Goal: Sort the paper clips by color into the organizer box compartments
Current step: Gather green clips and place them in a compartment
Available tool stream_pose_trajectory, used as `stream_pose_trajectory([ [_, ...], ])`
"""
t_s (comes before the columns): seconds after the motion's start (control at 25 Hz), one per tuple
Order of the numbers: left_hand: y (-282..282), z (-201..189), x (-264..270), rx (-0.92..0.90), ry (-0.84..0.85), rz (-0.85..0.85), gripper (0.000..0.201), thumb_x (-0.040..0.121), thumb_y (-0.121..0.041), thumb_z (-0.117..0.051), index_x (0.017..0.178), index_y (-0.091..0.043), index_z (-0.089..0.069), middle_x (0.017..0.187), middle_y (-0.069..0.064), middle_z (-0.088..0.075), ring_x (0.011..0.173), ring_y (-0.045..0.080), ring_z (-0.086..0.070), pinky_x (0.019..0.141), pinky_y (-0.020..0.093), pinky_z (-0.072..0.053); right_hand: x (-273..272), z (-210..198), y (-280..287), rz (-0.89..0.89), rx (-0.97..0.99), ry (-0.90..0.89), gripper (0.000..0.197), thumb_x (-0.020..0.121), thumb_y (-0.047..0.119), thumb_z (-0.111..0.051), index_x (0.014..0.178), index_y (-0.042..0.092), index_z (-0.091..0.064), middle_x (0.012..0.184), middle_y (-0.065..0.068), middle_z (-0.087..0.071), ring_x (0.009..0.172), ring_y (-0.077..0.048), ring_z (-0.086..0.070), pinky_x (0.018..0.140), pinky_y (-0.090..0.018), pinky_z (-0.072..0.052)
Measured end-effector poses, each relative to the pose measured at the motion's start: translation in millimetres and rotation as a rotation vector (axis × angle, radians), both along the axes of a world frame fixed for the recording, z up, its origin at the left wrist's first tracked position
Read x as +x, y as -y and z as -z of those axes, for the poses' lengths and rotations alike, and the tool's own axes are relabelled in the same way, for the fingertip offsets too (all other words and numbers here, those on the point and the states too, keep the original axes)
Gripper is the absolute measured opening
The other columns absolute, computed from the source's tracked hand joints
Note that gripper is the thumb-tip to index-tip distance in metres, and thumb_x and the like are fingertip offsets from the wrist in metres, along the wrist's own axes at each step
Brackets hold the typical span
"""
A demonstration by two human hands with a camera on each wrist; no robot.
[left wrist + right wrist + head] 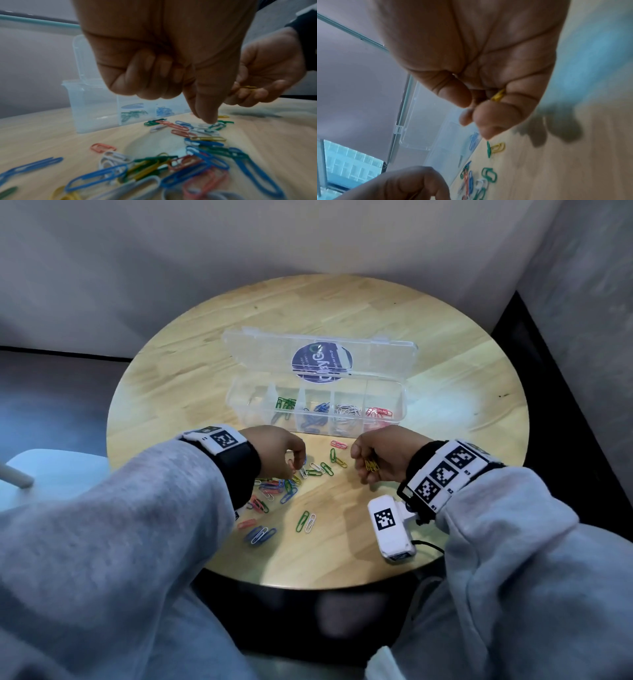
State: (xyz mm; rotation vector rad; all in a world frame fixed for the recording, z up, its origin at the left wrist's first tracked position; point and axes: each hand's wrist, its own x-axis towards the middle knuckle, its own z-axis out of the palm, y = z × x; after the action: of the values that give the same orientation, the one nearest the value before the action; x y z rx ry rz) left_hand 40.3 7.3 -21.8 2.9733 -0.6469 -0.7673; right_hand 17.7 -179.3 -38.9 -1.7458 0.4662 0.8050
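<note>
Our right hand (pixel 378 455) cradles yellow clips (pixel 371 465); our left hand (pixel 279 451), fingers curled, pokes the loose pile (pixel 277 486) near the table's (pixel 445 392) front edge.

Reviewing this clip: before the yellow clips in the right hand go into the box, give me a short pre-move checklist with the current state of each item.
1. Organizer box lid open: ok, it stands raised behind the compartments.
2. Right hand holds only yellow clips: ok as far as visible; the count is unclear.
3. A free compartment for yellow: ok, the leftmost one looks empty; green, blue, white and red fill the others.
4. Left hand out of the path: ok, it reaches down into the loose pile, near side of the box.
5. What the left hand's fingers are picking: cannot tell, fingertips blurred.
6. More yellow left on the table: not ok, one lies beside a green clip.
</note>
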Motion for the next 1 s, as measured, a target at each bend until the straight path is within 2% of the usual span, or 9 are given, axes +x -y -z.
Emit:
stream_pose_trajectory([
  [0.12, 5, 4, -2, 0.047, 0.011, 0.049, 0.02, 0.082, -0.026, -0.064, 0.102, -0.027, -0.064, 0.081, -0.011, -0.047, 0.082, 0.013, -0.045, 0.052, 0.02, -0.027, 2, 1, -5, -0.072, -0.196, 0.075, 0.017, 0.088, 0.012, -0.043, 0.072, 0.012, -0.047, 0.063, -0.004, -0.048, 0.052, -0.019, -0.042, 0.049, -0.023, -0.033],
  [0.24, 6, 12, -2, 0.048, 0.003, 0.033, 0.017, 0.081, -0.025, -0.064, 0.098, -0.027, -0.065, 0.094, -0.007, -0.054, 0.083, 0.014, -0.046, 0.063, 0.022, -0.032, 0, 3, -10, -0.298, -0.52, 0.272, 0.007, 0.088, 0.02, -0.053, 0.087, 0.015, -0.058, 0.088, -0.003, -0.062, 0.074, -0.018, -0.056, 0.062, -0.026, -0.043],
  [0.4, 5, 18, 1, 0.052, -0.027, 0.029, 0.01, 0.079, -0.022, -0.063, 0.086, -0.027, -0.059, 0.085, -0.007, -0.051, 0.08, 0.016, -0.048, 0.055, 0.023, -0.03, -1, 9, -21, -0.306, -0.545, 0.273, 0.02, 0.085, 0.014, -0.058, 0.105, 0.011, -0.059, 0.105, -0.009, -0.064, 0.092, -0.025, -0.061, 0.071, -0.032, -0.05],
  [0.48, 4, 19, 2, 0.031, -0.059, 0.011, 0.011, 0.079, -0.022, -0.064, 0.081, -0.027, -0.055, 0.076, -0.008, -0.05, 0.075, 0.015, -0.048, 0.051, 0.021, -0.029, 4, 13, -23, -0.352, -0.615, 0.297, 0.022, 0.086, 0.014, -0.058, 0.107, 0.007, -0.061, 0.109, -0.01, -0.065, 0.101, -0.026, -0.062, 0.076, -0.03, -0.048],
  [0.56, 2, 18, 3, -0.016, -0.092, -0.018, 0.013, 0.079, -0.024, -0.066, 0.076, -0.026, -0.054, 0.066, -0.009, -0.047, 0.066, 0.012, -0.046, 0.05, 0.02, -0.029, 8, 16, -25, -0.427, -0.674, 0.3, 0.021, 0.086, 0.012, -0.055, 0.103, 0.004, -0.065, 0.107, -0.012, -0.067, 0.099, -0.027, -0.063, 0.075, -0.029, -0.048],
  [0.72, -5, 6, 7, -0.302, -0.247, -0.168, 0.018, 0.081, -0.024, -0.07, 0.07, -0.024, -0.055, 0.053, -0.011, -0.049, 0.046, 0.001, -0.042, 0.048, 0.018, -0.033, 11, 20, -27, -0.482, -0.681, 0.247, 0.01, 0.079, 0.013, -0.059, 0.085, 0.007, -0.065, 0.081, -0.009, -0.063, 0.072, -0.026, -0.059, 0.061, -0.026, -0.045],
  [0.8, -8, -1, 8, -0.524, -0.376, -0.324, 0.02, 0.084, -0.018, -0.067, 0.069, -0.023, -0.055, 0.057, -0.008, -0.05, 0.039, 0.001, -0.036, 0.043, 0.015, -0.03, 9, 19, -25, -0.485, -0.691, 0.238, 0.008, 0.073, 0.017, -0.065, 0.076, 0.01, -0.065, 0.071, -0.006, -0.061, 0.068, -0.025, -0.058, 0.059, -0.024, -0.044],
  [0.88, -10, -7, 9, -0.734, -0.48, -0.512, 0.024, 0.087, -0.008, -0.06, 0.067, -0.018, -0.051, 0.065, 0.001, -0.046, 0.04, 0.004, -0.033, 0.04, 0.014, -0.027, 6, 11, -20, -0.48, -0.692, 0.211, 0.009, 0.07, 0.017, -0.066, 0.066, 0.011, -0.061, 0.063, -0.005, -0.059, 0.063, -0.024, -0.058, 0.058, -0.023, -0.043],
  [1.0, -16, -13, 9, -0.974, -0.531, -0.75, 0.027, 0.09, -0.002, -0.048, 0.066, -0.015, -0.047, 0.063, 0.002, -0.043, 0.042, 0.006, -0.038, 0.037, 0.012, -0.03, 4, -5, -6, -0.477, -0.604, 0.188, 0.015, 0.074, 0.016, -0.063, 0.062, 0.012, -0.056, 0.055, 0.0, -0.056, 0.056, -0.02, -0.051, 0.055, -0.022, -0.039],
])
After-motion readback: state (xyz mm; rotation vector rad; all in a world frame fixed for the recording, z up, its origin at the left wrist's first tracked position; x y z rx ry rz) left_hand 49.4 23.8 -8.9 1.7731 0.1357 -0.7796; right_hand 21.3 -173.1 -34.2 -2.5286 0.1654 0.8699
